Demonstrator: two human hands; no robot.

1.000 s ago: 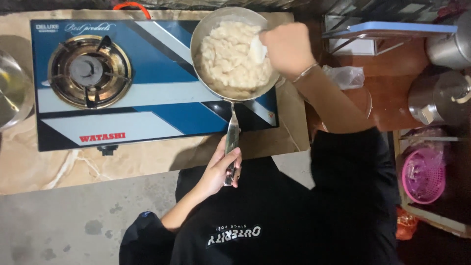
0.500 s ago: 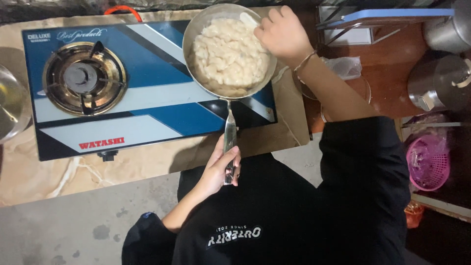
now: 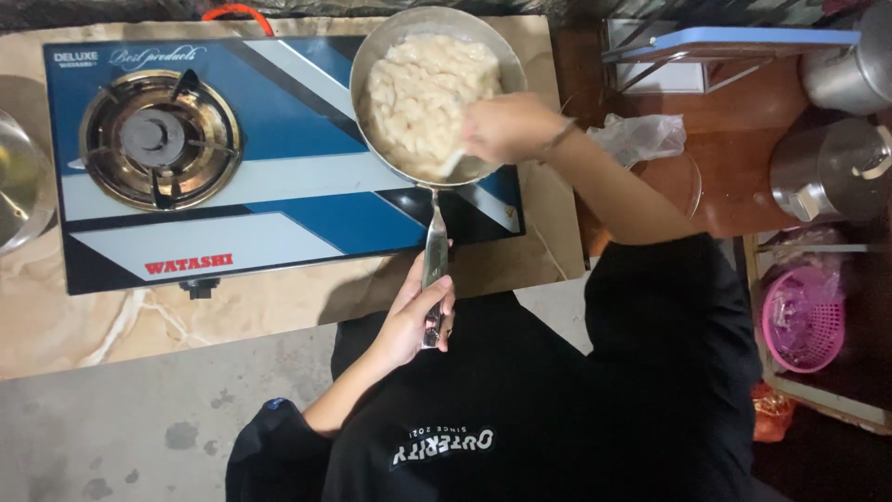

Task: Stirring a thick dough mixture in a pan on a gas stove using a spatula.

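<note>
Beige marbled countertop (image 3: 232, 325) carries a blue two-burner glass-top gas stove (image 3: 279, 200) with red lettering on its pale front stripe. On its right burner sits the round steel frying pan (image 3: 437, 93), full of pale soft lumpy food and likely heavy and hot, best held by its handle. The left hand (image 3: 413, 316) is clamped there; the right hand (image 3: 506, 128) closes around a pale utensil (image 3: 452, 164).

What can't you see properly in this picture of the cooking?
Head view only:
- The burner under the pan: hidden by the pan.
- The tool in the right hand: mostly covered by the hand; only a pale tip shows.
- The pan handle's end: wrapped by the left hand.
- The glass lid: cut off by the left edge.
</note>
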